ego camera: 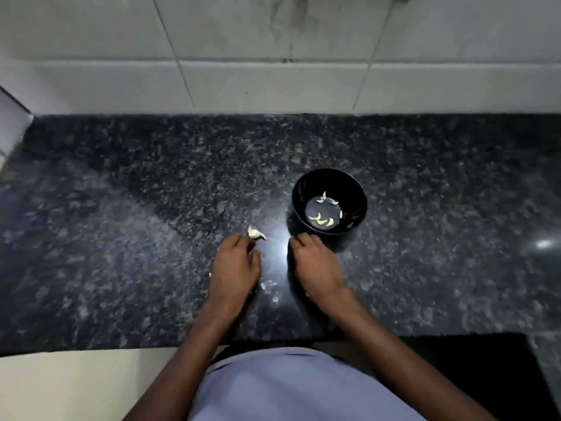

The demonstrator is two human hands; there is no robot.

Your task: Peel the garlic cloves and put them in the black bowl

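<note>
Peeled cloves (322, 219), several of them, already lie in the black bowl (329, 177) on the granite counter (121, 238); we judge the task well advanced. One garlic piece (256, 233) remains just beyond our left hand (236, 265). Both the left and the right hand (315, 262) rest knuckles-up with fingers curled under, so we cannot tell what, if anything, they hold. Pale flecks between the hands may be skin.

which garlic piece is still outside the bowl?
The garlic piece on the counter, just beyond the left hand. The peeled cloves all lie inside the black bowl.
</note>
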